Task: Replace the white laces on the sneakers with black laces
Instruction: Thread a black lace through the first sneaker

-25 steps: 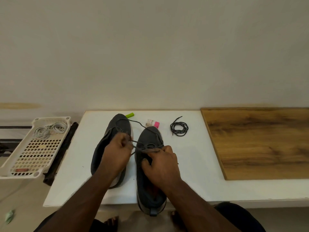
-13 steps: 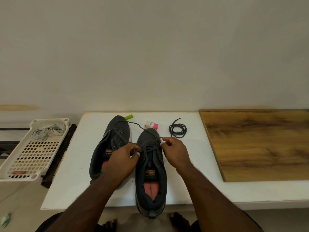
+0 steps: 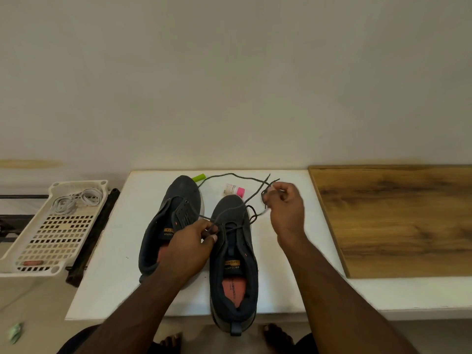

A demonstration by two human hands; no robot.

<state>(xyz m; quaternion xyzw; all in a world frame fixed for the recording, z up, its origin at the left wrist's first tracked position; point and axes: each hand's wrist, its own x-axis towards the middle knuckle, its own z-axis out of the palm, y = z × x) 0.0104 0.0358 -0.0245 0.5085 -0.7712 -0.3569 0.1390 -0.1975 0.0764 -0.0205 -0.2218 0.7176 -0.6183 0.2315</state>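
- Currently, my left hand [image 3: 190, 245] pinches the black lace [image 3: 231, 229] at the eyelets of the right sneaker [image 3: 233, 267], whose heel overhangs the table's [image 3: 115, 251] near edge.
- My right hand [image 3: 286, 205] has its grip clamped on the lace's free end, raised near the far edge.
- Left sneaker [image 3: 168, 226] lies just beside the right one, unlaced.
- White laces [image 3: 76, 200] sit in the basket [image 3: 38, 254] beyond the table's left edge.
- Wooden board [image 3: 396, 221] covers the table's right side.

Left hand [image 3: 190, 242] low, fingers curled in pinch; right hand [image 3: 286, 208] raised, fingertips pinched, forearm stretched forward.
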